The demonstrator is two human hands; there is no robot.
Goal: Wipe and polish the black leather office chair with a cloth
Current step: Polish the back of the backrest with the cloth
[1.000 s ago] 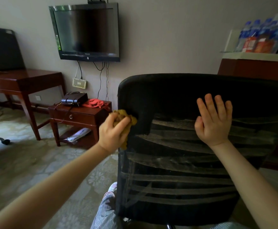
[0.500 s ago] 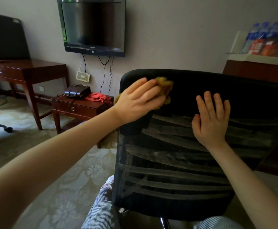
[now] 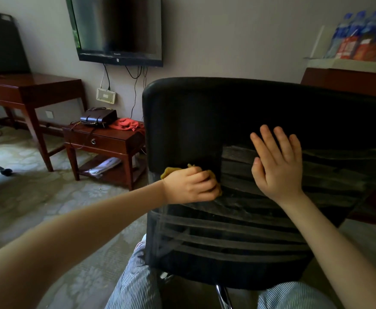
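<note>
"Head view is being checked: where is the cloth (image 3: 168,171) being held, and by what?"

"It is being bunched inside the curled fingers of the left hand (image 3: 190,186) and pressed against the rear of the black chair (image 3: 204,112). The contact is being made at the left side of the backrest, where a darker, cleaner-looking patch is giving way to grey, streaked bands below."

"Why is the right hand (image 3: 276,166) being laid on the backrest?"

"It is being spread flat, fingers straight and parted, with nothing being grasped, just beside the cloth. The chair is probably being braced that way, so that it is not being pushed off or swivelled by the rubbing pressure."

"And why is the chair being worked from behind?"

"The backrest is being faced from the rear, with striped trouser legs (image 3: 135,282) being seen either side of its post. Reach across the whole panel is likely being gained by that stance."

"How far along is the job being judged?"

"Dusty streaks are being shown across the lower and right parts of the panel, so much wiping is being judged as not yet done."
</note>
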